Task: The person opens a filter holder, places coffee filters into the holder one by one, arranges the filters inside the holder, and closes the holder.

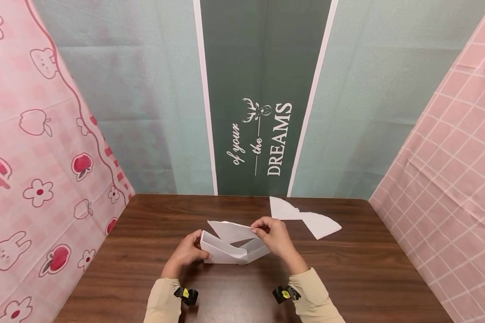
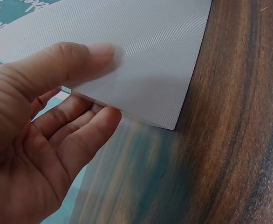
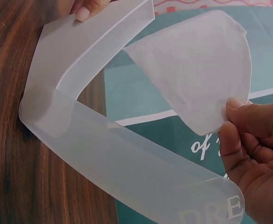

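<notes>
My left hand grips the left end of a white plastic case, its thumb on the finely ribbed face and its fingers beneath. A translucent lid swings out from the case's right end at an angle. With thumb and index finger, my right hand pinches the curved edge of a white fan-shaped paper filter. The filter hangs above the case, and its narrow tip points toward the opening. Whether more filters lie inside is hidden.
Behind my right hand, two more white fan-shaped filters, one left and one right, lie with narrow ends meeting on the brown wooden table. A green cloth hangs at the table's back, pink patterned cloths at both sides.
</notes>
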{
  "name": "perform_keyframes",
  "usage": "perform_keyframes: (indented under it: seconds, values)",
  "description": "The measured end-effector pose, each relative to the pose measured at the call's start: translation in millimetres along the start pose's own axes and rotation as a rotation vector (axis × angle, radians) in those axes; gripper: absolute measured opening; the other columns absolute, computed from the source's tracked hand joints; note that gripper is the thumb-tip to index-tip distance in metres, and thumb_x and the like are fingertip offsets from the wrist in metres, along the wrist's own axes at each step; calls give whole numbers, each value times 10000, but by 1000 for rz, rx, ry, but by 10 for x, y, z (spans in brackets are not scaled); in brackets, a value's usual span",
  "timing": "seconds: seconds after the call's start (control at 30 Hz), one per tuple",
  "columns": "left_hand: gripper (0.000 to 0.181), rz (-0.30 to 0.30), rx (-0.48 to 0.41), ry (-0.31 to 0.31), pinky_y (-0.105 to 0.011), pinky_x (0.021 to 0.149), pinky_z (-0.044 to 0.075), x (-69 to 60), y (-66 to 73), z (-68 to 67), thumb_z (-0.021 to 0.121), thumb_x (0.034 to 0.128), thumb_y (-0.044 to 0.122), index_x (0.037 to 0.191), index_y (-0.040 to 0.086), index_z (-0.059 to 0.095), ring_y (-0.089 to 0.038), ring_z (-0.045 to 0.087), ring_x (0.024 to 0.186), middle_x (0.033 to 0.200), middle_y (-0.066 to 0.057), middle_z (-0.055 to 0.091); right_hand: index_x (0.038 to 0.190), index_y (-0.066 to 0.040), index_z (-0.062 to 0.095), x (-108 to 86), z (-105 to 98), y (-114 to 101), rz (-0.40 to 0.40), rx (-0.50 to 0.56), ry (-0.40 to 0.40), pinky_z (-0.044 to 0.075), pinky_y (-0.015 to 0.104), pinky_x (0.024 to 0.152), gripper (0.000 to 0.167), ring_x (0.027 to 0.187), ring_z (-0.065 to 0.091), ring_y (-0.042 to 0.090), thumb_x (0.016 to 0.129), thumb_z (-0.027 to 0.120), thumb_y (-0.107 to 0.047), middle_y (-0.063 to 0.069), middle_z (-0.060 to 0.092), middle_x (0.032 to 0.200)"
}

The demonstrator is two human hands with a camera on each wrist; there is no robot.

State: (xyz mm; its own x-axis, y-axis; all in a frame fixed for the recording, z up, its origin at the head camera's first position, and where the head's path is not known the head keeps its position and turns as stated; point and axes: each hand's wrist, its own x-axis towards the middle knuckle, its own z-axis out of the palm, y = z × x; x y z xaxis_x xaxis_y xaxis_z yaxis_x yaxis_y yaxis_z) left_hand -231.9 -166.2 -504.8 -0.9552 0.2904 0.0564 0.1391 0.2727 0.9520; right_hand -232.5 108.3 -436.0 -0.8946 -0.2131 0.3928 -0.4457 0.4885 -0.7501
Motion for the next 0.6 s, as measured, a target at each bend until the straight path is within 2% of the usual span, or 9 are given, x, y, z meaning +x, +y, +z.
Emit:
perform_keyframes:
  seconds: [0.17, 0.6]
  values:
    - [436, 8, -9, 0, -295, 617, 478, 19, -82, -8, 779, 616, -89, 980, -12, 552, -175, 593, 729, 849, -74, 638, 768, -85, 679, 12, 25, -15, -20, -24, -21, 418, 231, 522, 85, 585, 487, 69, 770, 732, -19, -54, 616, 685]
    - [486, -14, -24, -1, -314, 626, 484, 21, -63, 1, 779, 613, -101, 1040, -21, 559, -208, 595, 753, 877, -89, 637, 768, -103, 673, 42, 148, -31, -47, -82, -42, 426, 233, 525, 102, 590, 488, 71, 792, 714, -13, -73, 603, 686]
